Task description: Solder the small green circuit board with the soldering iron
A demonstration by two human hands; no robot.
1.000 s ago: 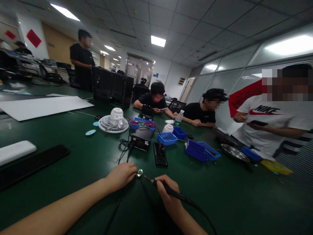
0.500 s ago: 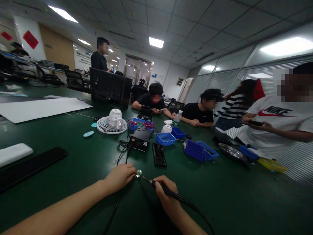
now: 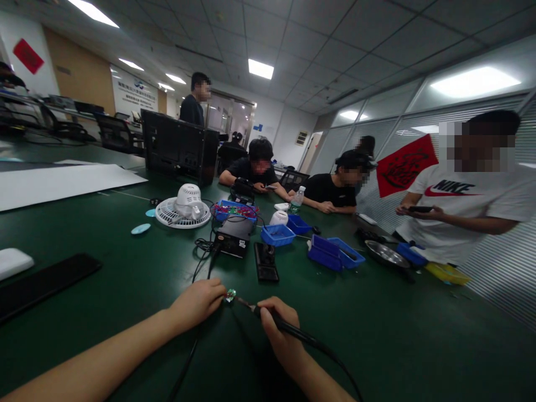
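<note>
My left hand (image 3: 201, 301) rests low over the green table, its fingertips pinched at the edge of a small green circuit board (image 3: 230, 295). Between thumb and fingers of my right hand (image 3: 281, 329) is a soldering iron (image 3: 288, 328) with a black handle and cable. Its metal tip points left at the board, very near or touching it; I cannot tell which. Beyond the hands stands a black soldering station (image 3: 233, 237) with cables. Right of that lies a black iron stand (image 3: 266, 262).
A white fan part (image 3: 183, 213) sits at left beyond my hands. Blue bins (image 3: 278, 235) and a metal bowl (image 3: 386, 254) stand to the right. A black slab (image 3: 50, 282) lies at left. Several people are around the table, one with a phone (image 3: 420, 209).
The view has turned slightly right, so things sit further left. My hands keep their hold on the circuit board and soldering iron. A person in stripes at right is now mostly out of sight.
</note>
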